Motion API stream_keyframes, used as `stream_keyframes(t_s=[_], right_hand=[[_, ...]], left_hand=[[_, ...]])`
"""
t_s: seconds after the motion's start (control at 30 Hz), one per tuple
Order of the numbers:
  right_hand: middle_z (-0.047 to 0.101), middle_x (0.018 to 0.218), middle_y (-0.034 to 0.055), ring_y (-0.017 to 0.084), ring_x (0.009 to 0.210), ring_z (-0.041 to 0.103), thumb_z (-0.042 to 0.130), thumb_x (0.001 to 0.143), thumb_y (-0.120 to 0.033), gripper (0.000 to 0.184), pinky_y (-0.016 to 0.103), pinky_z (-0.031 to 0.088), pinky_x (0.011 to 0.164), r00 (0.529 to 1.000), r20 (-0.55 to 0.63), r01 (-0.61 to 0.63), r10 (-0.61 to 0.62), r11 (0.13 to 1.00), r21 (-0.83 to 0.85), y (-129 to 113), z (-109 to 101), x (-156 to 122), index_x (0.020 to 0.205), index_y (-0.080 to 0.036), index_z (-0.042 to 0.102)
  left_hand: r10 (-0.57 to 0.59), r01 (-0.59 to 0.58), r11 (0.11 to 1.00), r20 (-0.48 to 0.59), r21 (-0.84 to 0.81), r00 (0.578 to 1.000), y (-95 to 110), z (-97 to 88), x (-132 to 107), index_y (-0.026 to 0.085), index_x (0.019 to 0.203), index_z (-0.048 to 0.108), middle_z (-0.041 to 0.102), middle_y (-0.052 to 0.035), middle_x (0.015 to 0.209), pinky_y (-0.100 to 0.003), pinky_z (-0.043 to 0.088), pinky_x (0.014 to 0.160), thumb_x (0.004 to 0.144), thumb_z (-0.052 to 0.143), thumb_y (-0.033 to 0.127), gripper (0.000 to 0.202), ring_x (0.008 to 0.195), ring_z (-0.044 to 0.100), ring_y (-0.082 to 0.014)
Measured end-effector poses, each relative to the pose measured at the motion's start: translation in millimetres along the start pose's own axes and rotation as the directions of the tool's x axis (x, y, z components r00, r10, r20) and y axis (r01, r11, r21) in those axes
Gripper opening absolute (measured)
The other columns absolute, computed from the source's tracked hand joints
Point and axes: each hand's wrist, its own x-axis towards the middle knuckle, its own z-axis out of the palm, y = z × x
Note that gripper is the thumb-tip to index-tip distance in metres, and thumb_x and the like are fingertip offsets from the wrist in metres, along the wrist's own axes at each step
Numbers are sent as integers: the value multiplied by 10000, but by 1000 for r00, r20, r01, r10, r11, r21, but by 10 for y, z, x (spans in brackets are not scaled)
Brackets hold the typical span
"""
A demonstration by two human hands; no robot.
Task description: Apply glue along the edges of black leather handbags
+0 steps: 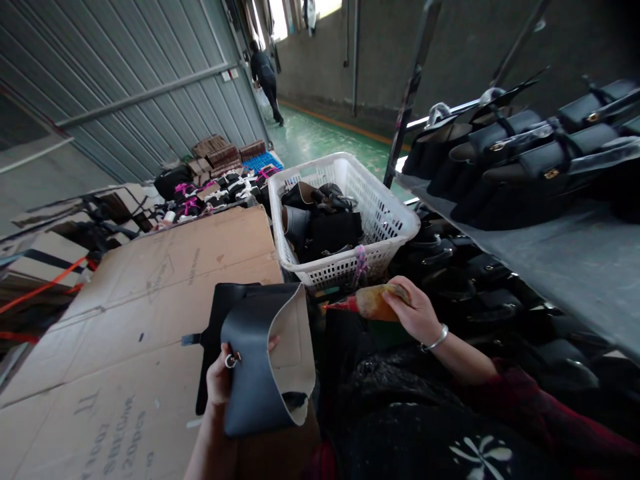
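Note:
My left hand [220, 379] grips a black leather bag piece [250, 363], its fingers reaching round the edge near a small metal clasp. The bag's pale lining [294, 340] shows through its open side, which faces right. A dark flap with a short strap sticks out on the left of the bag. In my right hand [417, 312] is a squeeze bottle [377, 303] with yellowish contents and a red nozzle. The bottle lies nearly level, its tip pointing left toward the bag but apart from it.
Flattened cardboard [165, 293] covers the surface at left. A white plastic basket [345, 267] beyond my hands holds dark bag pieces. Finished-looking black bags [525, 157] line a rack shelf at right, with more below. Bundled pieces [225, 190] lie farther back. A person [265, 77] walks in the green-floored aisle.

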Motion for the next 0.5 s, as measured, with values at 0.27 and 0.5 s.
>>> stream_keyframes(t_s=[0.27, 0.5], right_hand=[[515, 656, 0, 147, 587, 480, 567, 810, -283, 127, 285, 412, 565, 969, 125, 227, -213, 968, -107, -41, 227, 236, 721, -225, 496], [513, 663, 7, 158, 600, 479, 559, 815, -281, 135, 304, 418, 589, 936, 176, 328, -305, 937, -120, -15, 404, 415, 718, -230, 480]], left_hand=[[-89, 93, 990, 41, -106, 995, 74, 201, -94, 183, 742, 681, 711, -133, 860, -498, 511, 868, 442, 676, 710, 606, 1080, 592, -390], [-144, 140, 981, -20, -134, 989, 30, 140, -81, 197, 697, 649, 700, -135, 805, -476, 526, 819, 547, 597, 609, 442, 1040, 613, -374]])
